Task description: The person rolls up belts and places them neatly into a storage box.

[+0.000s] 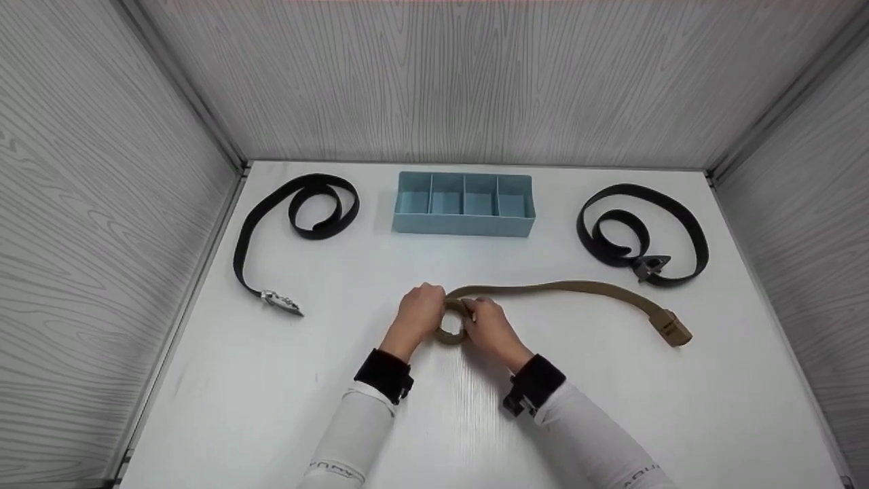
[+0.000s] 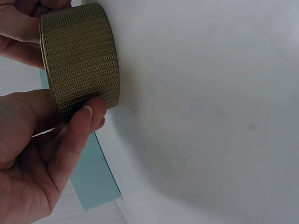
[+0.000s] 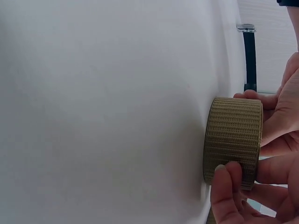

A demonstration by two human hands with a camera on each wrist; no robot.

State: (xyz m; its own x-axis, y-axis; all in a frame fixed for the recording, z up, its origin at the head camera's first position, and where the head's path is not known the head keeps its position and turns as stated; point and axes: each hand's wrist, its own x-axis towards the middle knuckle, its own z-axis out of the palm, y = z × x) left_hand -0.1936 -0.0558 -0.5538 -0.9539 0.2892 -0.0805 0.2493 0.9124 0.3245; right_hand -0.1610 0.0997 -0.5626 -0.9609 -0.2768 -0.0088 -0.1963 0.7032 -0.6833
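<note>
A tan webbing belt (image 1: 584, 286) lies across the middle of the table, one end wound into a round coil (image 2: 81, 56) standing on its edge. Its buckle (image 1: 672, 329) rests at the right end of the loose length. At the coil's left side my left hand (image 1: 421, 312) pinches the webbing between thumb and fingers. My right hand (image 1: 490, 327) grips the opposite side, fingertips curled over the band, as the right wrist view shows. The coil's centre is open in the head view.
Behind the hands stands a light blue box (image 1: 464, 225) with several compartments. A black belt (image 1: 248, 238) with a silver buckle lies partly coiled at left; another black belt (image 1: 699, 238) lies looped at right. Wood-grain panels (image 1: 434, 81) wall the table's back and sides.
</note>
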